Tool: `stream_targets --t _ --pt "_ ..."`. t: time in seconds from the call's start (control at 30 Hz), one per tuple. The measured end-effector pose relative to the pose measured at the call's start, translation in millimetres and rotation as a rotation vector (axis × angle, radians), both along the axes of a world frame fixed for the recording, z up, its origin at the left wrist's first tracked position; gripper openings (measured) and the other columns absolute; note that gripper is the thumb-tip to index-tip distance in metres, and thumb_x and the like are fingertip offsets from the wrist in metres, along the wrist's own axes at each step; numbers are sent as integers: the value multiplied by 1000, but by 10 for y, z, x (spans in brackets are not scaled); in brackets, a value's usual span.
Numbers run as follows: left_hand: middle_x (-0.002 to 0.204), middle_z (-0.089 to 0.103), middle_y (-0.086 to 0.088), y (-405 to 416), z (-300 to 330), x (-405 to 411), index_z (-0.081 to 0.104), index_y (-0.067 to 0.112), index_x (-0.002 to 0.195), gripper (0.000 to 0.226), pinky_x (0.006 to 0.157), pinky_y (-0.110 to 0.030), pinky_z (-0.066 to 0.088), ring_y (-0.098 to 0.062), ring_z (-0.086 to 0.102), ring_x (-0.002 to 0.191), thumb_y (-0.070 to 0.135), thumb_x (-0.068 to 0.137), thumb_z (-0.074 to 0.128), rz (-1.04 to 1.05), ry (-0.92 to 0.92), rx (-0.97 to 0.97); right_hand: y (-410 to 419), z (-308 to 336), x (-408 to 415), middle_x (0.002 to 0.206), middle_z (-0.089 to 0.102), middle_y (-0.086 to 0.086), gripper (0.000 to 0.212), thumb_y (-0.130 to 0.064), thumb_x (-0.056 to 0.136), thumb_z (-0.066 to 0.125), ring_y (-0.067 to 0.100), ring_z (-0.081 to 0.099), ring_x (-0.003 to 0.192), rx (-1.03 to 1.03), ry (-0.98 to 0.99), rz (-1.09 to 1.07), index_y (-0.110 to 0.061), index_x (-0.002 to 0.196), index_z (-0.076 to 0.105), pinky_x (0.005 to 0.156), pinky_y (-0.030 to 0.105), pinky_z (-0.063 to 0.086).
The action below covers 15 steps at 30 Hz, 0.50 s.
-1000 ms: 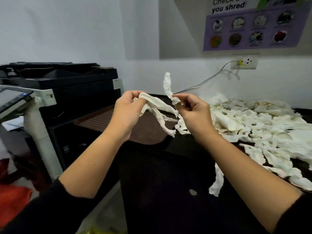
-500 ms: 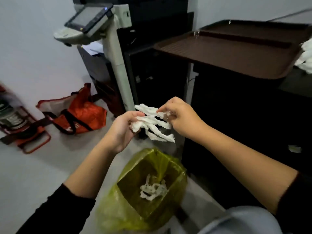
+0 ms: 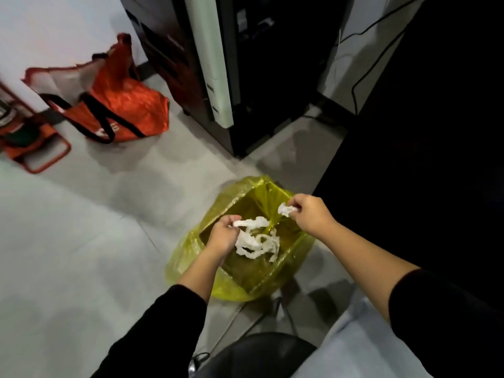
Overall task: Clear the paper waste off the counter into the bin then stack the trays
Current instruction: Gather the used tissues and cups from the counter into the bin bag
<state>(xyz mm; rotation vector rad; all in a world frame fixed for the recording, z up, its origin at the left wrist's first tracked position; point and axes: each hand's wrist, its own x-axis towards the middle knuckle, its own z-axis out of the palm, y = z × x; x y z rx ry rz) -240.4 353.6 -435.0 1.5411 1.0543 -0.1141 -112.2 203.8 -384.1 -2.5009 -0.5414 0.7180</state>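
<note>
Paper waste is going into the bin (image 3: pixel 191 257), a container lined with a yellow bag that stands on the floor (image 3: pixel 81 255) beside a dark cabinet (image 3: pixel 422 132). Both hands hang over its open mouth. The left hand (image 3: pixel 222 238) pinches one end of a tangle of white paper strips (image 3: pixel 256 241), which dangles into the opening; whether some strips already lie at the bottom or all belong to the held bunch cannot be told apart. The right hand (image 3: pixel 311 212) has its fingers (image 3: pixel 296 211) curled on a small crumpled scrap (image 3: pixel 285 209) at the far rim.

Judging from this, the clearing step is in progress: this handful is over the bin but not yet let go. Neither the table nor the trays are in view, so how much paper is left up there cannot be read, and the stacking shows no sign of being started. Off to the left sit an orange bag (image 3: pixel 125 110) and the base of a copier (image 3: pixel 218 77).
</note>
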Motion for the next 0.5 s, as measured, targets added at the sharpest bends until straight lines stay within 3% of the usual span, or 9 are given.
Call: stream_targets --t 0.13,0.17,0.23,0.3,0.33,0.4,0.5 --pt "137 45 -17 6 -316 44 37 11 140 55 83 -31 47 -25 57 107 -5 87 47 -28 33 3 -91 -193 36 108 65 12 18 -12 88 58 27 59 100 -74 3 -31 -9 105 64 83 31 46" --pt "140 42 -18 -4 -365 60 28 12 145 64 79 -31 48 -20 59 99 -5 87 50 -29 31 -12 -99 -218 49 108 64 12 19 -11 88 58 27 59 101 -85 9 -17 -8 106 64 82 30 45" --pt "121 54 -12 -35 -412 97 19 16 148 72 67 -30 47 -8 53 72 -4 88 53 4 24 -59 -95 -257 66 109 64 13 20 -10 89 56 27 59 101 -102 19 17 -7 107 64 81 27 43" --pt "92 55 0 -49 -478 138 17 19 148 71 63 -31 47 -13 54 69 0 90 54 38 30 -72 -73 -276 80 110 64 13 21 -8 89 56 28 58 103 -113 26 30 -7 108 63 85 29 45" --pt "97 58 -3 -48 -502 143 17 20 148 70 67 -33 49 -19 59 77 5 92 55 47 33 -72 -53 -290 83 111 64 12 21 -8 89 55 27 58 103 -116 34 32 -7 109 63 87 31 47" --pt "128 52 -11 -20 -511 98 19 23 148 65 77 -35 51 -26 61 98 10 94 53 44 24 -44 -1 -319 61 111 63 11 22 -7 89 55 26 58 103 -96 56 31 -9 109 64 86 29 46" --pt "143 40 -5 41 -491 47 24 22 147 58 75 -31 50 -17 59 94 6 96 46 34 16 -7 90 -329 32 114 62 10 23 -8 90 56 25 57 106 -60 101 55 -10 112 63 81 23 41"
